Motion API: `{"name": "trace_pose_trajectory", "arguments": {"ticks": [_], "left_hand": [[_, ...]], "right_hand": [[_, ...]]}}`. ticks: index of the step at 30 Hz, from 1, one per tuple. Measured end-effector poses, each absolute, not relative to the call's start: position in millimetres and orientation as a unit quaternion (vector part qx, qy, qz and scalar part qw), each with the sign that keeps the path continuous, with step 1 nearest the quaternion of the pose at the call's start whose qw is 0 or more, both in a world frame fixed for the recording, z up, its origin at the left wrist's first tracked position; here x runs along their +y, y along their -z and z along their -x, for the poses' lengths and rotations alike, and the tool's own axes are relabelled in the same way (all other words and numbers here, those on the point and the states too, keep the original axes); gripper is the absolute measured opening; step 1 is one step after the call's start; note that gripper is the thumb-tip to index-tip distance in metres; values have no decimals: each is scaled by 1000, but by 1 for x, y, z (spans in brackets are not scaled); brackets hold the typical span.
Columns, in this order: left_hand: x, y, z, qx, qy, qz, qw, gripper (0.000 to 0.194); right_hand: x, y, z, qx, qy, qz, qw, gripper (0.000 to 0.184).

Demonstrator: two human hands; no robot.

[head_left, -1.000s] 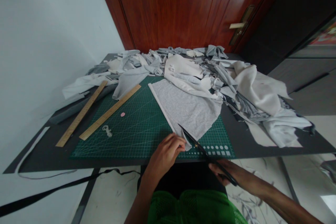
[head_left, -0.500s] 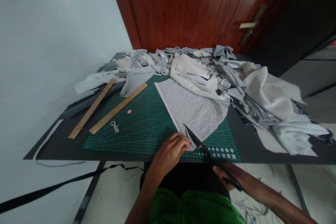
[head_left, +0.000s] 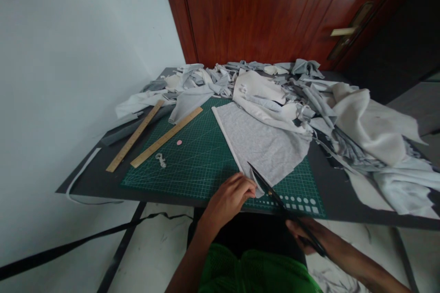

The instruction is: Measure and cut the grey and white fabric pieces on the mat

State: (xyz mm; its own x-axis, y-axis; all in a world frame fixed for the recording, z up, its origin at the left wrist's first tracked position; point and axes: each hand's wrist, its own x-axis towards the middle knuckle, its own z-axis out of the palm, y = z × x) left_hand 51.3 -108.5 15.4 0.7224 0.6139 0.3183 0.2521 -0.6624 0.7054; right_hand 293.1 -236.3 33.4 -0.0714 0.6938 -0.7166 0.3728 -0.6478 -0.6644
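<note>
Left hand (head_left: 229, 203) is being held curled, pinching the edge of pale grey jersey fabric (head_left: 261, 146) flat on the green gridded cutting mat (head_left: 178, 178), while long black steel scissors (head_left: 266, 187) are being gripped by the right hand (head_left: 304, 236) beyond that mat's near edge, blades along the fabric.

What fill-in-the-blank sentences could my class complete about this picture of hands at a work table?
The right hand grips a black pair of ____.
The left hand is at the edge of the grey fabric, which lies on a green ____.
Left of that fabric lie two wooden ____.

Missing words: scissors; cutting mat; rulers.
</note>
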Motion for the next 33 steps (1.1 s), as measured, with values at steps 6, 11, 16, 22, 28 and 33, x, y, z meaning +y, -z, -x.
{"name": "trace_pose_trajectory", "arguments": {"ticks": [6, 11, 16, 22, 28, 33], "left_hand": [[-107, -15, -51, 235, -286, -870, 327, 12], [-108, -14, -51, 242, -285, -868, 327, 11], [-108, -13, -50, 236, -288, -868, 329, 11], [-108, -13, -50, 233, -291, -868, 327, 12], [-108, -14, -50, 234, -278, -867, 342, 12], [-109, -14, -49, 228, -269, -870, 344, 11]], "right_hand": [[-238, -34, -293, -369, -626, 667, 166, 85], [-237, -38, -288, -382, -631, 655, 164, 84], [-234, -42, -284, -362, -630, 668, 157, 86], [-233, -44, -285, -365, -623, 672, 167, 84], [-232, -38, -283, -351, -633, 664, 186, 82], [-233, -31, -279, -342, -649, 646, 213, 81]]}}
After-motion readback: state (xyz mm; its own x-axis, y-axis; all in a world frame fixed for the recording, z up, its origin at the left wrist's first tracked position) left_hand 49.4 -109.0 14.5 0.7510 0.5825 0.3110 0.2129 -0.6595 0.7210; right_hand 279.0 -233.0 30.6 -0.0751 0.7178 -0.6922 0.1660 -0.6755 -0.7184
